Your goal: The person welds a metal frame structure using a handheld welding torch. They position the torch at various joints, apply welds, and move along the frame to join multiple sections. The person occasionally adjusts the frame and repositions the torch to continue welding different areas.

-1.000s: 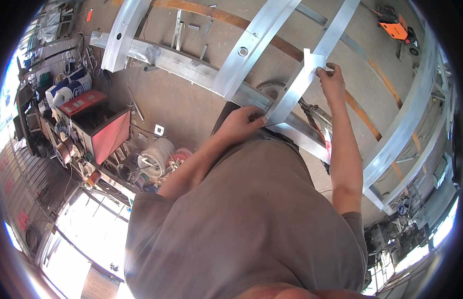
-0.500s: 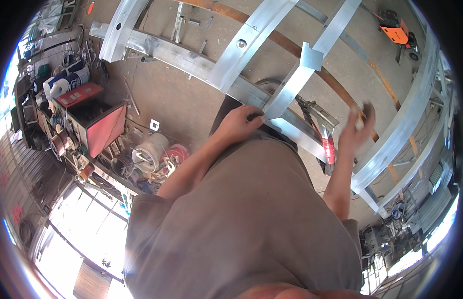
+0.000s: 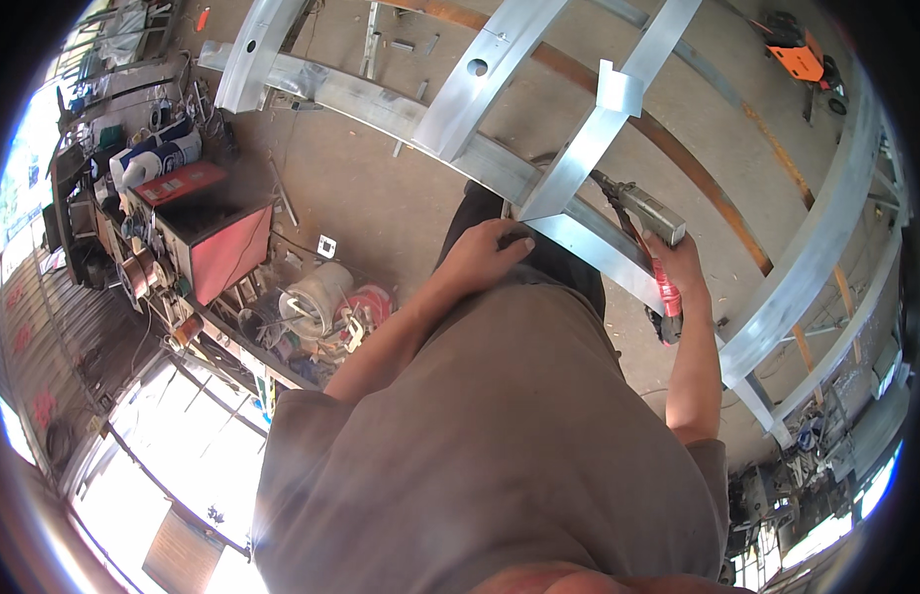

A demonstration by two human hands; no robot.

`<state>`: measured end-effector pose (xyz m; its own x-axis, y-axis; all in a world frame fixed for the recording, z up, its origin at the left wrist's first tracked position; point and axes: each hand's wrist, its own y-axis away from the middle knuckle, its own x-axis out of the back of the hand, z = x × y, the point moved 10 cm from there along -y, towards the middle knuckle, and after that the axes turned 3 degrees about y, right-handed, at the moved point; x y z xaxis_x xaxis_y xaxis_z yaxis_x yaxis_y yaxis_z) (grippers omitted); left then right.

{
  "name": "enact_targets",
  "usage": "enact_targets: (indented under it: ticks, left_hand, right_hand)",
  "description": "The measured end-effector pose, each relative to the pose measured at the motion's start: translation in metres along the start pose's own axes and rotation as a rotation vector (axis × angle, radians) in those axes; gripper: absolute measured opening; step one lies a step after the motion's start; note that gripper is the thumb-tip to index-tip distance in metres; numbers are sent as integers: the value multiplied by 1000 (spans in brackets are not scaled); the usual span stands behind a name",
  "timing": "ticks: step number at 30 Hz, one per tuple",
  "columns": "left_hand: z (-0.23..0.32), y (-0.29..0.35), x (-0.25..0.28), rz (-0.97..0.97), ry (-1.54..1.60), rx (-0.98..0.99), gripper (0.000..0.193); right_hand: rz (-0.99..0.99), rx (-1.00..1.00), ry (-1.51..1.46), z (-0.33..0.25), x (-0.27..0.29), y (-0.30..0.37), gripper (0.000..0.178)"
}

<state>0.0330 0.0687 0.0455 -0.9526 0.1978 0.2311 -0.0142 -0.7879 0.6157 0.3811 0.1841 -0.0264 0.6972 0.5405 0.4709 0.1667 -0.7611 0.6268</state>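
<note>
My right hand (image 3: pixel 682 265) is closed round a long tool with a grey metal body (image 3: pixel 658 214) and a red section (image 3: pixel 666 287); its exact kind I cannot make out. The tool lies slanting across a silvery metal beam (image 3: pixel 604 255). Close to my waist, my left hand (image 3: pixel 485 254) has its fingers curled in; whether anything is inside them is hidden. Just beyond that hand, a narrower metal bar (image 3: pixel 579 163) meets the beam at an angle. A small bent metal plate (image 3: pixel 618 91) sits on this bar.
More bars join the frame: a wide one with a round hole (image 3: pixel 495 69) and a curved one (image 3: pixel 807 287) at the right. Rusty strips (image 3: pixel 698 178) run beyond. An orange machine (image 3: pixel 799 61) stands far right. A red box (image 3: pixel 227 252) and a bucket (image 3: pixel 316 297) are at the left.
My right hand, blurred and apart from the tool before, has moved left onto it and closed. My left hand has drawn slightly back from the bar's end. The whole view has shifted a little.
</note>
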Motion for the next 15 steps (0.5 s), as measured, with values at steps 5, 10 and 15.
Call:
enact_targets:
  ticks: [5, 10, 15]
  left_hand:
    - [-14, 22, -3, 54, 64, 22, 41]
    - [-23, 37, -13, 58, 163, 65, 42]
    - [1, 31, -33, -82, 238, -63, 54]
  right_hand:
    - [-166, -175, -99, 9, -15, -6, 58]
    - [82, -108, -61, -20, 27, 43, 47]
    - [91, -44, -131, -109, 51, 111, 38]
